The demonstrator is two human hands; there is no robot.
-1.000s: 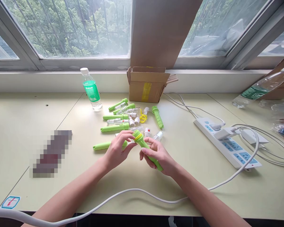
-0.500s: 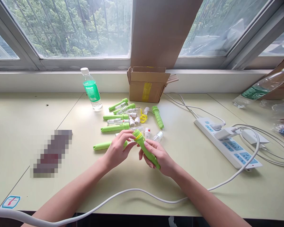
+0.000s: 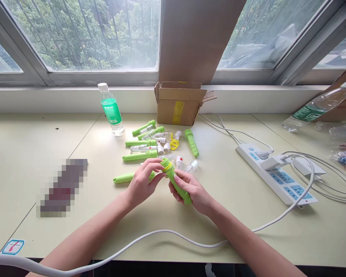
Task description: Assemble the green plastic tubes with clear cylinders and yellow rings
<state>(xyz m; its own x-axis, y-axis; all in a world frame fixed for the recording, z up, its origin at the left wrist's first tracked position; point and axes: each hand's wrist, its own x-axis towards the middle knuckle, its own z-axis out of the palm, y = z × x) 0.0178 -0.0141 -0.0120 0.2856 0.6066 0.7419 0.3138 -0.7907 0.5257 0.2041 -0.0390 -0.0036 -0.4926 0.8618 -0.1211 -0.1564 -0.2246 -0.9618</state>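
Right hand gripping green torch, left hand pinching its head — seemingly steeper now.

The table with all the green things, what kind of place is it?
Probably a small assembly work desk by a window: loose green handles, an open cardboard box and a power strip.

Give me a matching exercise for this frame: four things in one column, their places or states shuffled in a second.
1. green torch
2. yellow loop
3. cardboard box
4. power strip

a. open, farthest back
b. far right, plugs in it
c. gripped by right hand, left hand at its head
d. lying among small loose parts

Pairs: 1-c, 2-d, 3-a, 4-b.
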